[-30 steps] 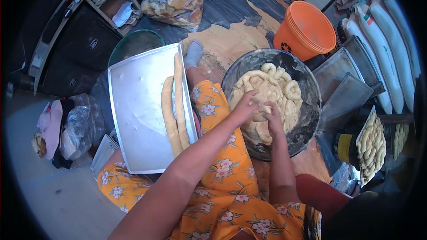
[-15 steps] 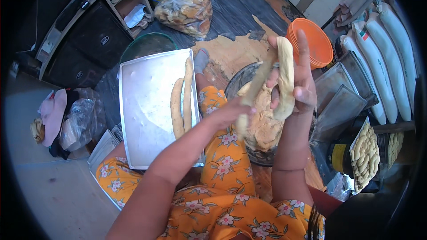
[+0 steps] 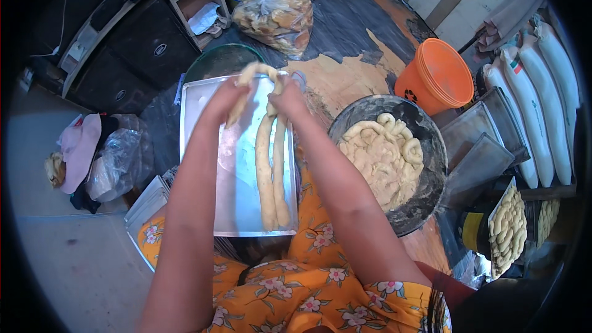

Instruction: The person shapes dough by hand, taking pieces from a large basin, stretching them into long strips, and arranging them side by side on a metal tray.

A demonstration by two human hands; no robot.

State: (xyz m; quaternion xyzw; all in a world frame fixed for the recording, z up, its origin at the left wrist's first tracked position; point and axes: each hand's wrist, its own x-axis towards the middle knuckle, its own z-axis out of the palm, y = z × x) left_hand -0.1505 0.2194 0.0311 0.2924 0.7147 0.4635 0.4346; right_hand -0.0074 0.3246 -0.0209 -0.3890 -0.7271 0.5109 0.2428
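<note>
My left hand (image 3: 232,97) and my right hand (image 3: 282,95) are closed around a long strip of pale dough (image 3: 255,70), arched between them over the far part of a shiny metal tray (image 3: 203,203) on my lap. Two long dough ropes (image 3: 266,185) lie side by side along the tray's right half. To the right of the tray, a dark round basin (image 3: 425,200) holds a mass of dough with several coils (image 3: 385,160).
An orange bucket stack (image 3: 435,74), upright metal pans (image 3: 475,148), white sacks (image 3: 533,111) and a tray of shaped dough (image 3: 507,228) are on the right. Beyond are a filled plastic bag (image 3: 274,18) and green tub (image 3: 209,58). Hats (image 3: 80,148) lie left.
Both hands have moved left from over the basin to over the tray, carrying a dough strip that was lifted out of the basin.
</note>
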